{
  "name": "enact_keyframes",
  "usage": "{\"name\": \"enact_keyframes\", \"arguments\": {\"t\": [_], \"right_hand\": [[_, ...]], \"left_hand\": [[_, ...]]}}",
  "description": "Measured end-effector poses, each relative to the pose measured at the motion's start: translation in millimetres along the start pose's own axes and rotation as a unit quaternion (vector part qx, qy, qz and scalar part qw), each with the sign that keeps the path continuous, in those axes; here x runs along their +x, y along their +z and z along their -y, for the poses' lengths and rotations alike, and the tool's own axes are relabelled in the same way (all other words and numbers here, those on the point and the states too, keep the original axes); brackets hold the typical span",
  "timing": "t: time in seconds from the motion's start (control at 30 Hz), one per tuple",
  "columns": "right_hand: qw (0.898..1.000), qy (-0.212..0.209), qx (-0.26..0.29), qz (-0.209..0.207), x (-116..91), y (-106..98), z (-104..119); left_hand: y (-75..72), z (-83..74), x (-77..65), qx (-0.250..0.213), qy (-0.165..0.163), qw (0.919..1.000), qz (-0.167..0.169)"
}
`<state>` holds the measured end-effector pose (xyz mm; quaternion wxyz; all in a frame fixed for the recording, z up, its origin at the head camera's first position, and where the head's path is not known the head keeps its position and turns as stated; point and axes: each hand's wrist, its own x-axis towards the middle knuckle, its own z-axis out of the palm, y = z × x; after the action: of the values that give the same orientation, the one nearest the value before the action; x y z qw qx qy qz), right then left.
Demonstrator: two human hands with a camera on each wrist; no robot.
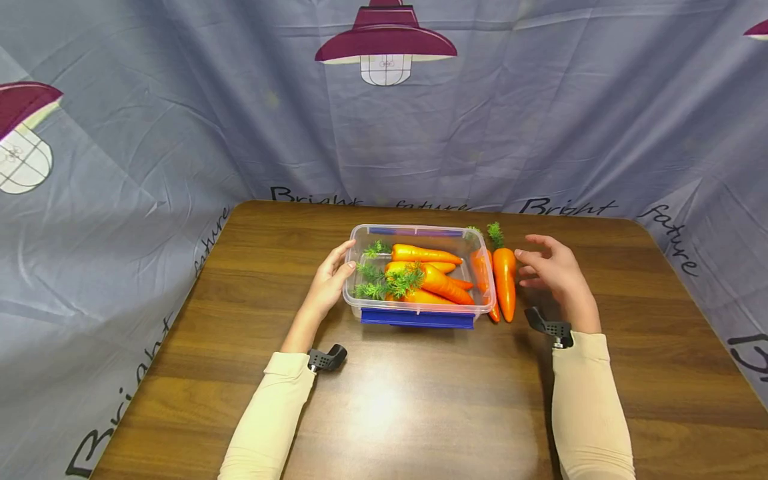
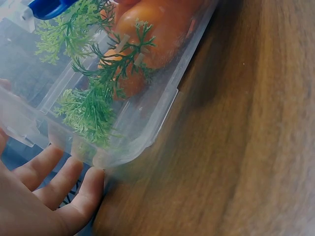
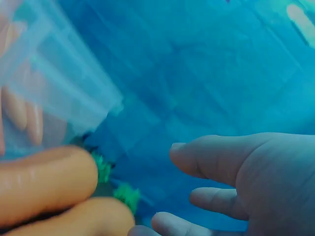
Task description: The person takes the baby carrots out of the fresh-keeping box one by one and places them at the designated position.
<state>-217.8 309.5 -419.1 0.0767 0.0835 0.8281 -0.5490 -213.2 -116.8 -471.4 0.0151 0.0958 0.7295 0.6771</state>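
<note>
My left hand [image 1: 329, 279] rests its fingers against the left end of a clear plastic container [image 1: 414, 231] with blue clips. In the left wrist view, loosely extended fingertips [image 2: 91, 184] touch the wall just below the rim. Several orange carrots [image 1: 427, 254] with green tops lie inside, tops toward this hand. Outside the right end, a carrot [image 1: 505, 283] lies lengthwise, with another partly hidden behind the clear wall. To their right is my right hand [image 1: 555, 267], its thumb and fingers spread and holding nothing. The thumb tip is close to the outer carrot's upper end.
A brown wooden table [image 1: 372, 400] spreads under everything. Grey-blue curtain cloth [image 1: 492, 120] with lamp prints and lettering hangs along its back and sides. Black wrist mounts [image 1: 327, 358] sit on both forearms.
</note>
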Motion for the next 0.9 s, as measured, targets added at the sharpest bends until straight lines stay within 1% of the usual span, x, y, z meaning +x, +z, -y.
{"name": "enact_keyframes", "arguments": {"t": [0.17,0.23,0.3,0.37,0.5,0.63,0.7,0.77,0.83,0.9], "right_hand": [[0.999,-0.037,0.028,0.004,-6,2,13],[0.997,-0.062,0.034,0.009,-9,4,19],[0.995,-0.094,0.027,0.011,-11,7,25],[0.992,-0.126,0.012,0.009,-13,12,31],[0.982,-0.188,-0.033,0.003,-18,26,43],[0.969,-0.236,-0.065,0.019,-24,41,51],[0.964,-0.251,-0.088,0.022,-27,48,54],[0.958,-0.266,-0.109,0.017,-30,55,56],[0.955,-0.272,-0.121,0.015,-32,61,58],[0.954,-0.273,-0.125,0.023,-33,66,58]], "left_hand": [[0.2,-0.5,0.2,-0.001,-0.003,1.0000,0.002],[0.2,-1.3,0.5,-0.002,-0.001,1.0000,0.003],[0.0,-2.3,0.7,-0.001,0.001,1.0000,0.001],[-0.2,-3.0,1.1,-0.002,0.003,1.0000,-0.002],[-1.0,-2.0,1.8,-0.002,0.000,1.0000,-0.003],[-1.4,0.3,1.8,-0.004,-0.003,1.0000,0.000],[-1.4,0.8,1.4,-0.005,-0.002,1.0000,0.001],[-1.2,1.1,1.6,-0.007,-0.001,1.0000,0.001],[-1.0,1.1,1.4,-0.005,-0.001,1.0000,0.000],[-0.8,0.8,0.8,-0.002,-0.001,1.0000,-0.001]]}}
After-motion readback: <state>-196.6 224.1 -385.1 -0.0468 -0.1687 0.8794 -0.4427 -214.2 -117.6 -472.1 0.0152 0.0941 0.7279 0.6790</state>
